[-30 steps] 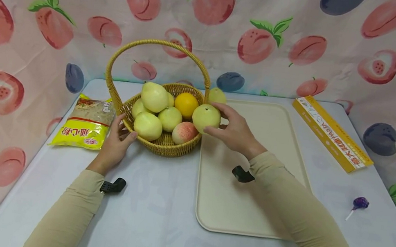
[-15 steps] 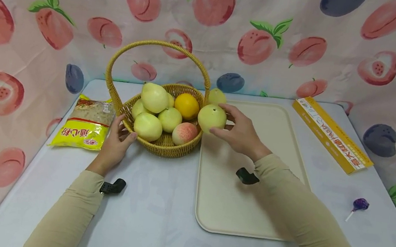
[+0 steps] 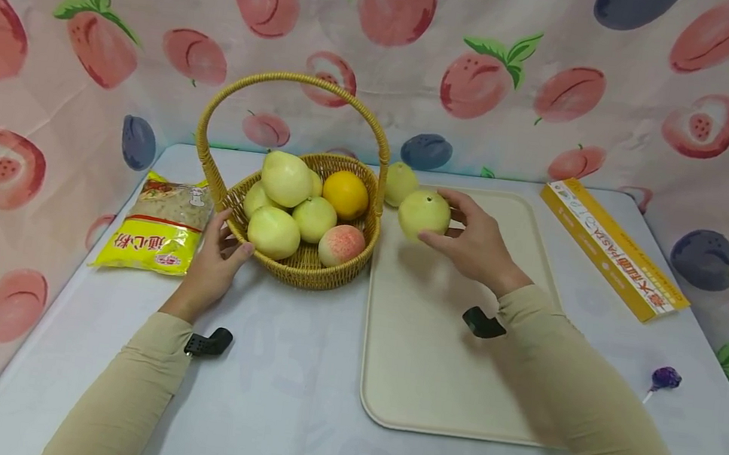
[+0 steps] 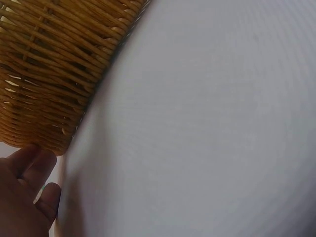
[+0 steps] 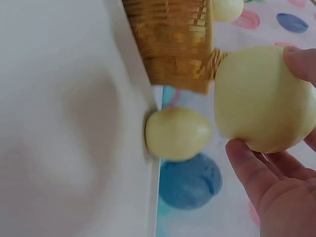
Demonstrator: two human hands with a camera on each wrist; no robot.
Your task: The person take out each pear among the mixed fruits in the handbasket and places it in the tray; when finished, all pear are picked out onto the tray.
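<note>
Over the 11 o'clock part of the tray (image 3: pixel 422 371), as seen from the head, the right hand (image 3: pixel 481 246) holds a pale green fruit (image 3: pixel 423 216) between thumb and fingers, from the fruit's 4 o'clock side. The right wrist view shows this fruit raised clear of the tray, with thumb and fingertips set against opposite sides. A second fruit (image 3: pixel 401 184), also pale green, lies at the tray's 11 o'clock corner.

Toward 10 o'clock from the tray's centre stands the wicker basket (image 3: pixel 307 278), its handle (image 3: pixel 301 78) arching overhead. At the basket's 8 o'clock side, the left hand (image 3: pixel 212 269) touches the outer wall, its thumb and fingers spread wide. Within the basket, an orange (image 3: pixel 345 195) lies at 2 o'clock, a peach (image 3: pixel 341 246) at 4 o'clock, and a large pale fruit (image 3: pixel 286 179) at 11 o'clock, among further pale green fruits (image 3: pixel 274 232).

At 9 o'clock from the basket lies a yellow bag (image 3: pixel 156 228). Relative to the tray, a pasta box (image 3: pixel 614 251) lies at 2 o'clock and a purple lollipop (image 3: pixel 665 378) near 3 o'clock.
</note>
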